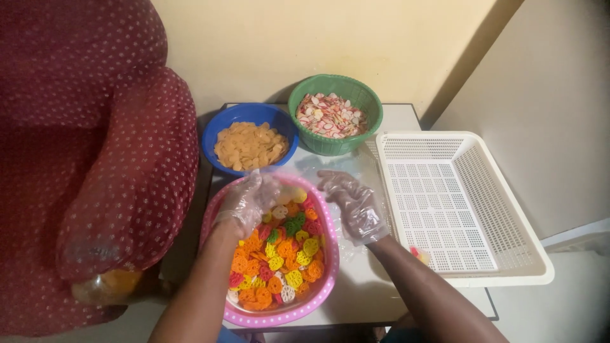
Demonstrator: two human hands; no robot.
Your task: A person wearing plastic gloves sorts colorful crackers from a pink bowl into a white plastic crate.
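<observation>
Both hands wear clear plastic gloves. At 9 o'clock, the left hand point(248, 202) curls loosely over the pink bowl point(318, 292) of colourful wheel-shaped snacks point(279, 254), gripping nothing I can make out. The right hand point(353, 204) hovers spread at the bowl's 2 o'clock rim, above a clear bag point(346, 166) on the bench point(368, 292).

Left hand point(246, 202) and right hand point(353, 202): each covered by a thin, clear, crinkled disposable plastic glove ending at the wrist. Forearms unsleeved.
</observation>
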